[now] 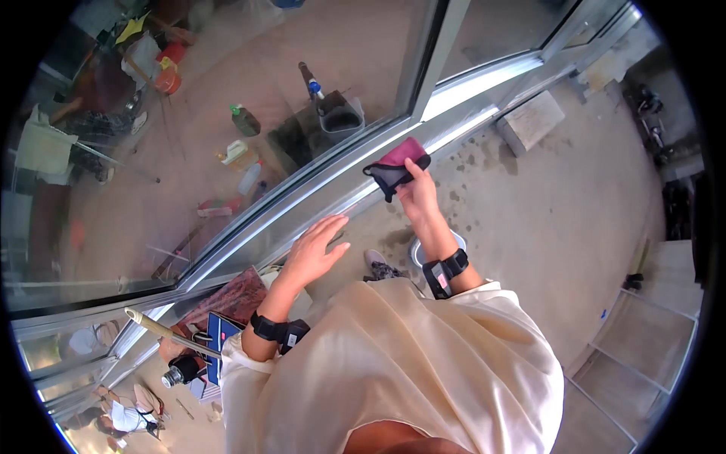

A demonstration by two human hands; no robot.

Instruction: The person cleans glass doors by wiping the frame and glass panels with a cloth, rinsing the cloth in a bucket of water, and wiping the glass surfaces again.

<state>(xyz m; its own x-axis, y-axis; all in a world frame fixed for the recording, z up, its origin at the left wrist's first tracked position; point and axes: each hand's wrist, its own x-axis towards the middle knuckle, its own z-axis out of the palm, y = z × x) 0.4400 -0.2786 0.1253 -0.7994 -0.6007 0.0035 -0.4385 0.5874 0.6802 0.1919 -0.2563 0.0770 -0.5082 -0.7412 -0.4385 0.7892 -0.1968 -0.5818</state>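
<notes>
My right hand [418,194] grips a folded maroon cloth [399,156] with black edging and a black loop. The thumb lies on top of the cloth, and its dark end hangs loosely. Hand and cloth are in front of the metal window frame [333,175], at the foot of the glass; whether they touch it I cannot tell. Lower to the left, my left hand [311,246] is held out with the fingers stretched and the thumb apart, holding nothing. Partly hidden behind my right forearm is a round, light-rimmed bucket [416,251].
Big glass panes [227,53] run along the left. Beside my left elbow, a pole [162,330], a black bottle [184,371] and a blue box [221,337] crowd together. A concrete block [532,121] rests on the wet-spotted floor. A metal rack [635,356] stands right.
</notes>
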